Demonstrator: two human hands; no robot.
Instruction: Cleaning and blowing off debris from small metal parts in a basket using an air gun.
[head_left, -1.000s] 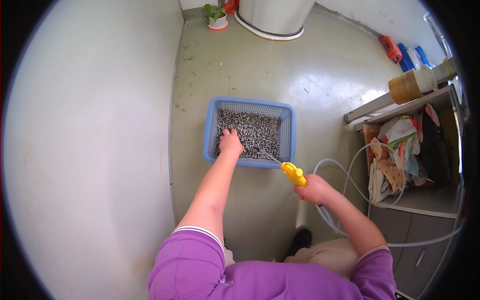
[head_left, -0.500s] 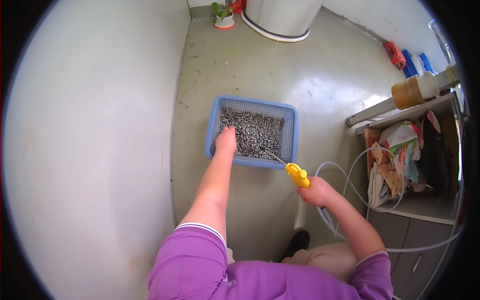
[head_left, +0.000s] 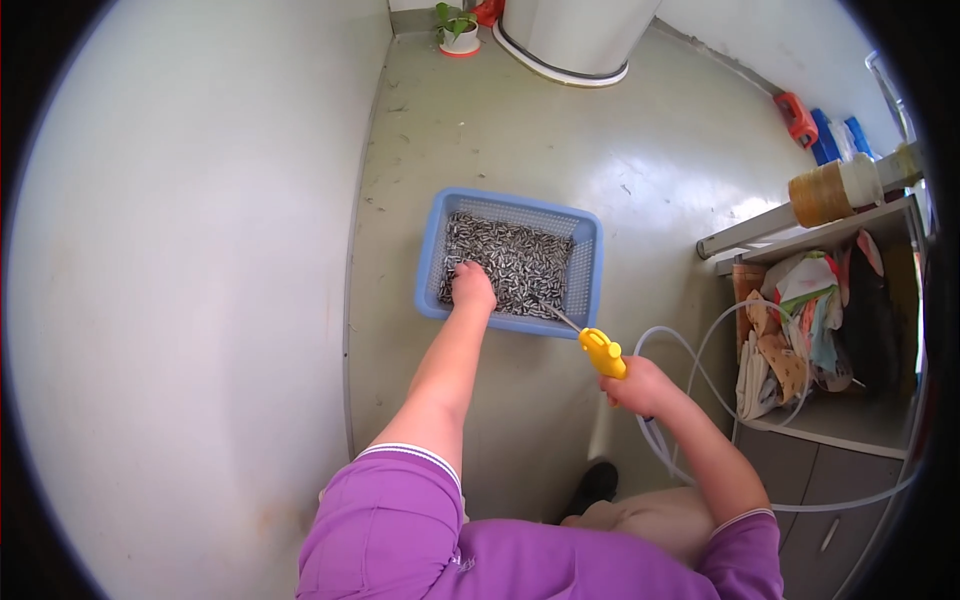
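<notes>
the left hand (head_left: 472, 287) is down in the blue basket (head_left: 590, 262) on the floor (head_left: 640, 160), fingers curled into the heap of small metal parts (head_left: 515, 262) at the basket's near left corner. whether it grips any of them cannot be told; the fingers are buried from view.

the right hand (head_left: 632, 385) is clamped around the handle of a yellow air gun (head_left: 603, 352). the gun's thin metal nozzle (head_left: 558, 316) reaches over the near rim and points into the parts. a clear hose (head_left: 690, 350) runs from the gun, loops beside the right forearm and passes in front of the shelf (head_left: 800, 215).

position of the work: basket near the wall (head_left: 180, 300), directly ahead of the person; the parts cover the whole basket bottom in one layer.

progress, as a judgement: the parts are being stirred by hand under the nozzle. the work looks mid-course. all parts remain in the basket; none are set aside. nothing visible tells treated from untreated parts, so the share done cannot be fixed.

nearby: cloths (head_left: 790, 340) stacked under the shelf, a tape roll (head_left: 820, 195) on top of it, a potted plant (head_left: 458, 25) at the far wall.
</notes>
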